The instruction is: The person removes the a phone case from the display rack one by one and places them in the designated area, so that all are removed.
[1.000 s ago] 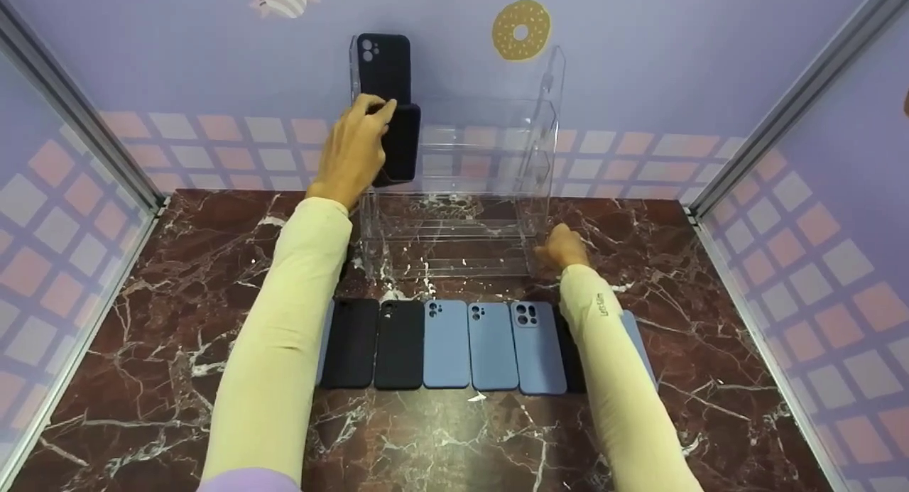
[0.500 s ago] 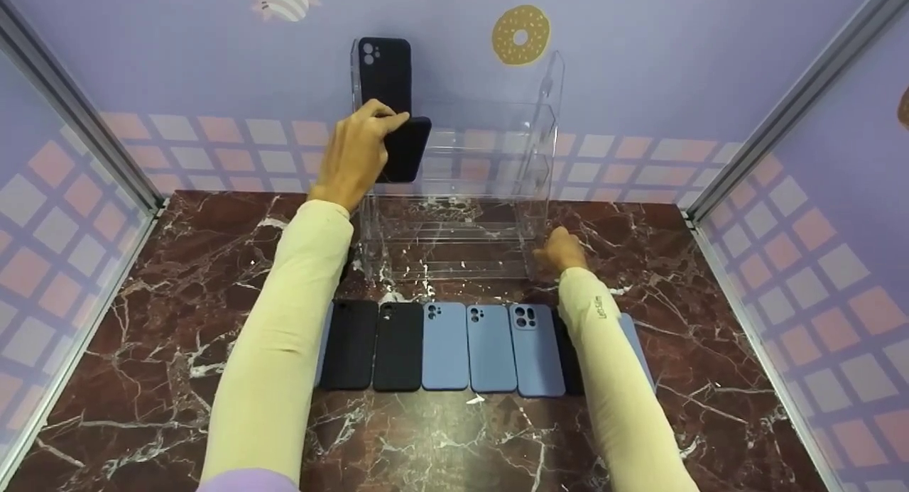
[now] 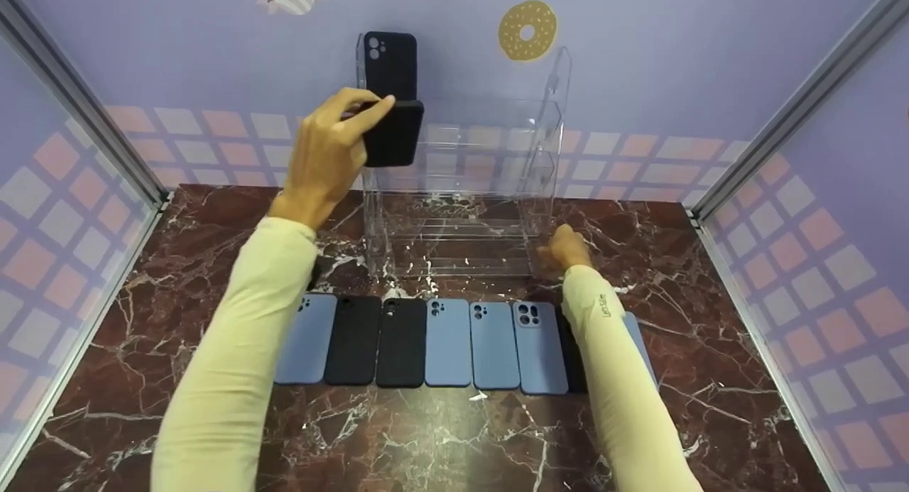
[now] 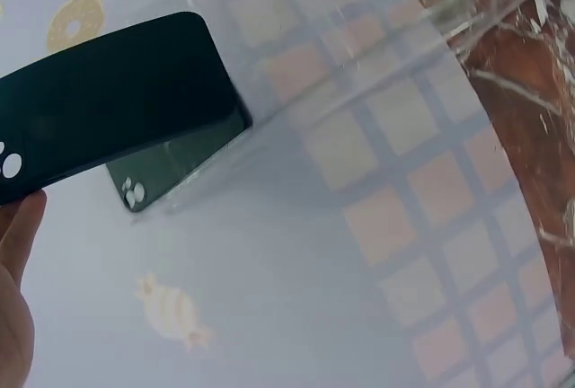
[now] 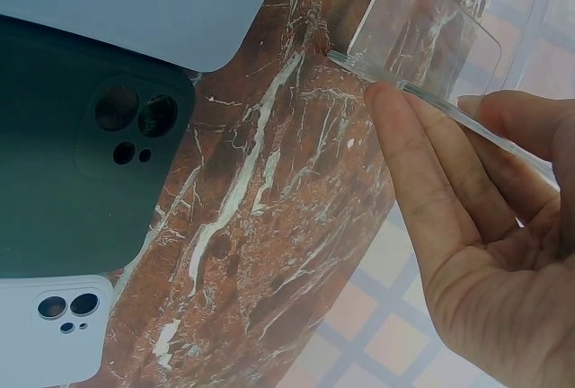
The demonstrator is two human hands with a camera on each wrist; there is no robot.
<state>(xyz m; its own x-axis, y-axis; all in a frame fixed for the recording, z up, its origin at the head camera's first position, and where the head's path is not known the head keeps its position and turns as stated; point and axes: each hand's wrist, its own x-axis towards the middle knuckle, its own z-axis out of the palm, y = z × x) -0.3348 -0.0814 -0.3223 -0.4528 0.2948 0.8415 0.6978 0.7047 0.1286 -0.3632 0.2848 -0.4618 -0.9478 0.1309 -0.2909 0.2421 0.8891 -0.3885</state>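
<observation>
My left hand point(image 3: 319, 148) pinches a black phone case point(image 3: 395, 135) by its upper edge, in front of the clear tiered display stand point(image 3: 461, 273). Behind it, another black phone case point(image 3: 392, 64) stands upright at the stand's top left. From the left wrist, the held case point(image 4: 117, 92) partly covers that rear case point(image 4: 166, 168), and fingers point(image 4: 20, 235) show at the left edge. At the stand's lower right side is my right hand point(image 3: 567, 247). The right wrist view has this hand point(image 5: 485, 217) gripping the clear side panel between thumb and fingers.
A row of blue and black phone cases point(image 3: 447, 343) lies on the dark red marble-patterned table point(image 3: 426, 442). My right sleeve covers part of the row, and my left sleeve overlaps its left end. Patterned purple walls point(image 3: 639, 66) enclose the back and sides.
My left hand has drawn back slightly to the left with the black phone case, now tilted more. The left sleeve uncovers more of a blue case. My right hand stays at the stand.
</observation>
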